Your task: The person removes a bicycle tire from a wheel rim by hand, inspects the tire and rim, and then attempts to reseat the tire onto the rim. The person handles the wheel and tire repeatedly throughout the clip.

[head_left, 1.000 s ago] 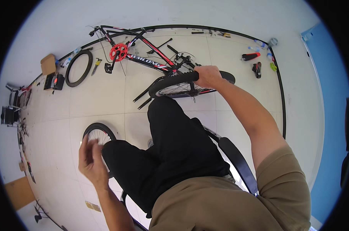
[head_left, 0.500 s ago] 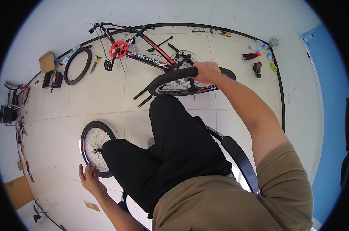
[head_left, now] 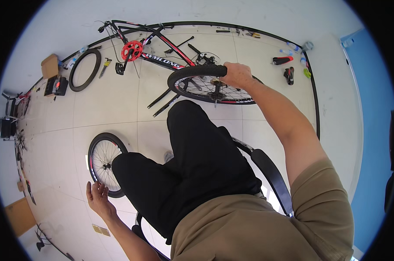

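My right hand (head_left: 238, 75) is closed round the tyre of a bicycle wheel (head_left: 196, 71), which tilts in front of my right knee. Spokes and a rear hub with a cassette (head_left: 216, 93) show inside its rim. Just beyond it lies a black and red bicycle frame (head_left: 162, 62) with a red chainring (head_left: 132, 51) and a pedal. My left hand (head_left: 99, 200) hangs open at my left side, fingers apart and holding nothing. Close to it, a second bicycle wheel (head_left: 105, 163) lies by my left knee; whether the fingers touch it I cannot tell.
A loose tyre (head_left: 85, 70) and yellow-handled tool (head_left: 105, 68) lie at far left, near an open cardboard box (head_left: 51, 66). A black fork (head_left: 165, 104) is under the held wheel. At right sit a saddle (head_left: 282, 60) and bottles (head_left: 292, 46). A black chair armrest (head_left: 271, 178) flanks me.
The held wheel has tipped, showing more of its spokes and cassette, with my right hand still on its tyre. My left hand stays open and has barely moved. The whole view has shifted slightly.
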Demonstrator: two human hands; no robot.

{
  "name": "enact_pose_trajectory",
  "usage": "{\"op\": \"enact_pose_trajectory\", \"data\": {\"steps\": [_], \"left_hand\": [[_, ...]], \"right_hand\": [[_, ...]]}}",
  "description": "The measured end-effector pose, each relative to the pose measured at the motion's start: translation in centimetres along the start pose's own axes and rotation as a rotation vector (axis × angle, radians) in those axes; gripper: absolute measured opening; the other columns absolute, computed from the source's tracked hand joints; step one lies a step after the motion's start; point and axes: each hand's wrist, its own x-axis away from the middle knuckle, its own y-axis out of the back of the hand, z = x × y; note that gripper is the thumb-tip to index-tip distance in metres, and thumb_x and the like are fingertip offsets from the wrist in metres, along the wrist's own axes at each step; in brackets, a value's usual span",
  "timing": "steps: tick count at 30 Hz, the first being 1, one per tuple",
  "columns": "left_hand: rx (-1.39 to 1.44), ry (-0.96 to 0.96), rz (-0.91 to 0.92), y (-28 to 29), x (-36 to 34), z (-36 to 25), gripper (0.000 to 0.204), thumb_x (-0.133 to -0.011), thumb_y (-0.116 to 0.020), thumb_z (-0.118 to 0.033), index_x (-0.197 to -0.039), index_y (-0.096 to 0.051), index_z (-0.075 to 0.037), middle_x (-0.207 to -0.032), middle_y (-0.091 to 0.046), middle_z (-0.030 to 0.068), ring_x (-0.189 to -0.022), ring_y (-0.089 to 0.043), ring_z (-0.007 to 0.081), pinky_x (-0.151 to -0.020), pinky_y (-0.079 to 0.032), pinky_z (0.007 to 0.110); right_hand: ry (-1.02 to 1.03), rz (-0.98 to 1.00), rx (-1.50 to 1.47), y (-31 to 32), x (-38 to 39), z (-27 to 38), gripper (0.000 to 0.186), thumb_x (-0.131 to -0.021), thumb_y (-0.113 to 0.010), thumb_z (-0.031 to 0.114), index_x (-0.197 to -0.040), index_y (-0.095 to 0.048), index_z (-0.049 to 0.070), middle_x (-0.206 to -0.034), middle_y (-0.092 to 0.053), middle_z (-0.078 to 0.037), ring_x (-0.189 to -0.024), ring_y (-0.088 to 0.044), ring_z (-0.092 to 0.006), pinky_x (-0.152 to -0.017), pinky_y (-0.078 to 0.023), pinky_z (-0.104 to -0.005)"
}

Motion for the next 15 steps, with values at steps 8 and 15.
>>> {"op": "enact_pose_trajectory", "data": {"steps": [8, 15], "left_hand": [[-0.022, 0.014, 0.007, 0.0, -0.1, -0.2, 0.051, -0.098, -0.067, -0.016, -0.143, -0.048, 0.0, -0.108, -0.068, 0.0116, -0.094, -0.067, 0.019, -0.082, -0.055, 0.032], [-0.015, 0.024, 0.025, 0.3, -0.5, 0.4, 0.052, -0.097, -0.068, -0.016, -0.143, -0.049, 0.0, -0.112, -0.067, 0.0141, -0.097, -0.066, 0.0226, -0.085, -0.054, 0.034]], "right_hand": [[-0.078, -0.002, -0.031, -0.3, 0.2, -0.1, 0.04, -0.083, -0.072, 0.041, -0.111, -0.07, 0.013, -0.105, -0.075, -0.012, -0.104, -0.07, -0.0318, -0.091, -0.053, -0.046], [-0.137, -0.017, -0.024, -0.6, 0.7, -1.3, 0.042, -0.083, -0.071, 0.043, -0.112, -0.07, 0.012, -0.108, -0.074, -0.013, -0.106, -0.07, -0.0321, -0.093, -0.053, -0.0452]]}}
